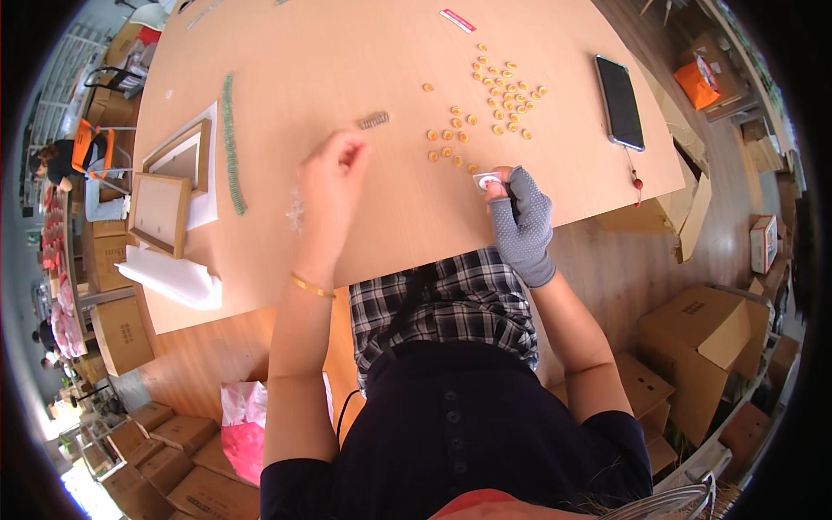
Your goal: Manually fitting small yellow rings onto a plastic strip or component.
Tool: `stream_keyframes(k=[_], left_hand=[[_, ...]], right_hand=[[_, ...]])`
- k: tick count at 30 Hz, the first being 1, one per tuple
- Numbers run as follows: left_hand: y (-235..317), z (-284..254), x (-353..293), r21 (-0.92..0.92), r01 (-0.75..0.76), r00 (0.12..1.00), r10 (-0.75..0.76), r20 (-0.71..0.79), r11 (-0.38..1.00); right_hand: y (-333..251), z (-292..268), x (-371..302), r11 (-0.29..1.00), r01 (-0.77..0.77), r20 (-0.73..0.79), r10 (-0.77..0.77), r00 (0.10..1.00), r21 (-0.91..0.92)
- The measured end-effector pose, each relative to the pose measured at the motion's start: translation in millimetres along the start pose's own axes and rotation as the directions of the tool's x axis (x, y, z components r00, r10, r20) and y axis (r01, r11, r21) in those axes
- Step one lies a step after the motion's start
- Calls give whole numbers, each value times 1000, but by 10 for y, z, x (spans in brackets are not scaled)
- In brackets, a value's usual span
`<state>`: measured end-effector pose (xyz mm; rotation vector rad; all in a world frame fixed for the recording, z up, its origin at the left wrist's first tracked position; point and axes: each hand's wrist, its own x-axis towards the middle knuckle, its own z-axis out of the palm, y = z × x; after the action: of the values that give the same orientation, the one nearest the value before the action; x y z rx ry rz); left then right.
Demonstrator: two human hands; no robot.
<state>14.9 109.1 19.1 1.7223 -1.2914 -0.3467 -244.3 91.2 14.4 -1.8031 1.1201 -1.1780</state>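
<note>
My left hand [334, 169], bare with a yellow band at the wrist, is raised over the table with its fingers curled together. Whatever they may pinch is hidden. My right hand [522, 217] wears a grey dotted glove with bare fingertips. Between its thumb and fingers is a small white piece [488, 180] with a red mark. Just beyond the right hand lie several small round orange-yellow pieces [446, 134], with a denser cluster farther right. A short coil-like row of thin metallic pieces [375, 120] lies beyond my left hand. Crumpled clear plastic bits [296, 211] rest beside my left wrist.
A long green ribbed strip [230, 143] lies at the left, near two wooden frames [160, 212] and a white roll [173, 277]. A dark phone [620, 102] with a hanging charm lies at the right edge. Cardboard boxes [702, 329] stand on the floor.
</note>
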Motion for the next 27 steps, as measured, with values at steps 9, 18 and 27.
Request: stream_keyframes(k=[9,18,27], left_hand=[[294,76,-717,-60,-29,970,42,239,998],[246,-124,-772,-17,-85,964,87,250,996],[157,-74,-704,52,-378,901,354,252,924]], right_hand=[[-63,57,28,990,103,127,-90,988,-101],[-129,170,54,975,167,262,-125,957,-144],[-144,438,69,907,301,347,-192,918,-294]])
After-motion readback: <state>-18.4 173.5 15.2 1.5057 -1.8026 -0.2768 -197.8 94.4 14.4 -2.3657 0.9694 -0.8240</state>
